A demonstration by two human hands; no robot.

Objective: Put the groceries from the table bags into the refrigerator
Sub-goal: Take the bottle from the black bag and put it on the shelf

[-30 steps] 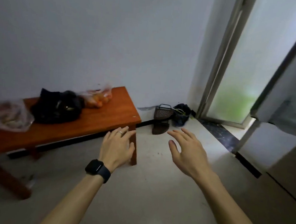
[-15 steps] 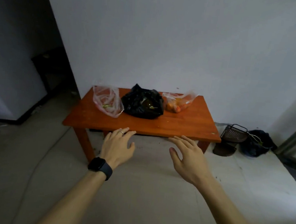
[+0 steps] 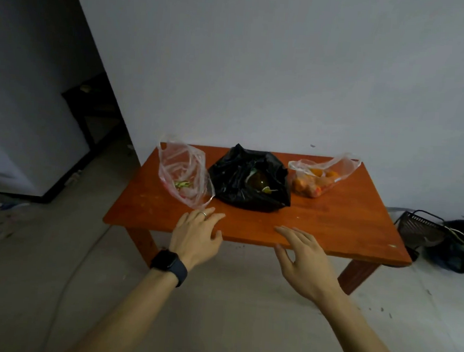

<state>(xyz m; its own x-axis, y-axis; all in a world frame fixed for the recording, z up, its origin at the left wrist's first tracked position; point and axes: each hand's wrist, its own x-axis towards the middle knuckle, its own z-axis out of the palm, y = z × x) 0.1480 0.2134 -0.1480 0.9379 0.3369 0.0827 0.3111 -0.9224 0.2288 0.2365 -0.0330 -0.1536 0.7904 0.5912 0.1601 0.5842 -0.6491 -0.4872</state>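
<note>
Left hand (image 3: 196, 236) and right hand (image 3: 304, 260) are both empty, fingers loosely spread, palms down over the table's (image 3: 331, 226) near edge. Three bags sit toward the far side: clear bag (image 3: 183, 172) left, black bag (image 3: 235, 184) middle, just beside it, fruit bag (image 3: 315, 179) right. Watch (image 3: 168, 263) on left wrist. Basket (image 3: 416, 230) on floor, far right.

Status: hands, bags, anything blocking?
Empty and open: left hand, right hand, over table near edge. On it, unheld: clear bag, black bag, orange-fruit bag. Nothing blocks the bags.
</note>
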